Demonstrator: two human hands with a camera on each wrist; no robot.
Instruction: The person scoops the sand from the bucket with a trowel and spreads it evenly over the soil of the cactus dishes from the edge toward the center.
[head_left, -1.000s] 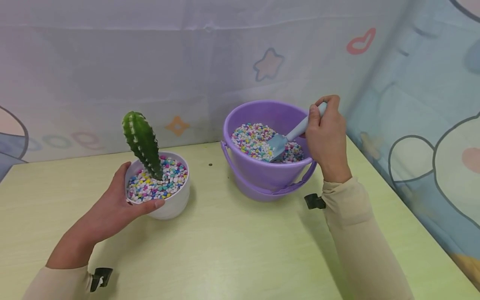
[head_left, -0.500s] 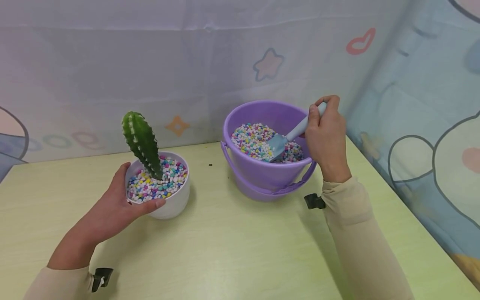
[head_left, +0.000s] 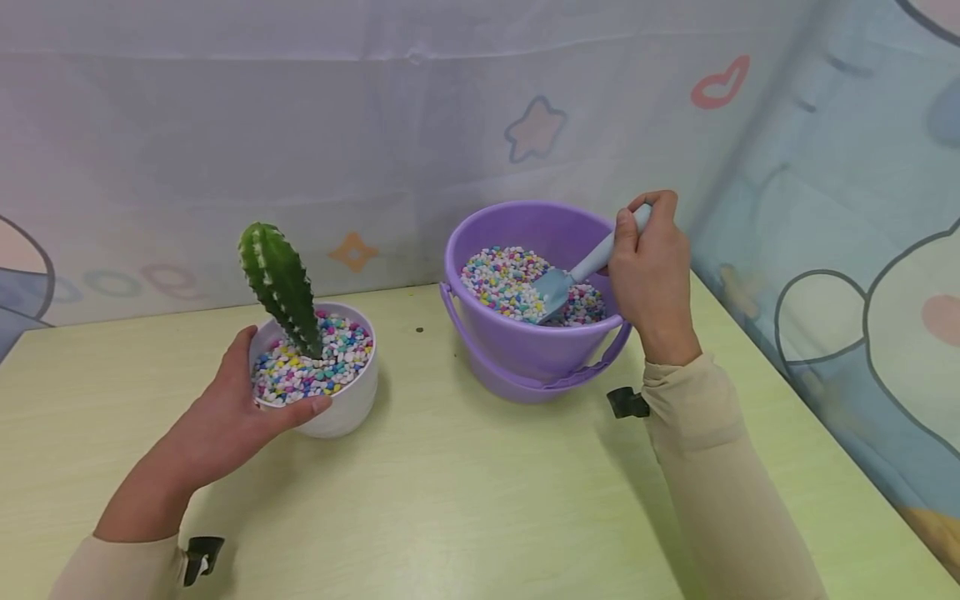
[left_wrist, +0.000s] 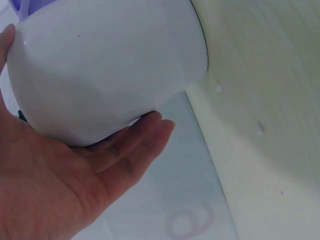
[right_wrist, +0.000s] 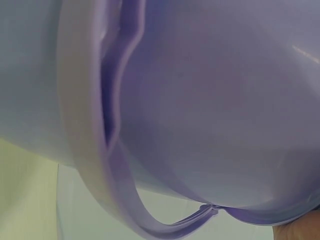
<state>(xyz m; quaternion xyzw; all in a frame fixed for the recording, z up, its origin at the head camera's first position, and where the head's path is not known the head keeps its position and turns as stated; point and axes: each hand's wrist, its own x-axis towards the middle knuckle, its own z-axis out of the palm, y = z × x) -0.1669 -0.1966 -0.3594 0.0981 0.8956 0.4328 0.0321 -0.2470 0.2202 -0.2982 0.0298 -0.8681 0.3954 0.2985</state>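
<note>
My left hand (head_left: 213, 429) holds a white flowerpot (head_left: 348, 408) from its left side, thumb across the front and fingers behind. Up close in the left wrist view, the fingers (left_wrist: 135, 150) lie along the white wall of the pot. A green cactus (head_left: 279, 283) leans left out of colourful pebbles filling the pot. Over at the purple bucket (head_left: 517, 354), my right hand (head_left: 654, 279) grips the handle of a light blue toy shovel (head_left: 592, 260). Its blade rests in the bucket's colourful pebbles (head_left: 498, 283). Only a sliver of that hand appears in the right wrist view.
The bucket's carrying handle (right_wrist: 120, 190) hangs down over its front. Pale wood-coloured table (head_left: 450, 517) lies beneath everything, with a small dark speck (head_left: 419, 330) between pot and bucket. A printed cloth (head_left: 300, 150) closes off the back, and another the right side.
</note>
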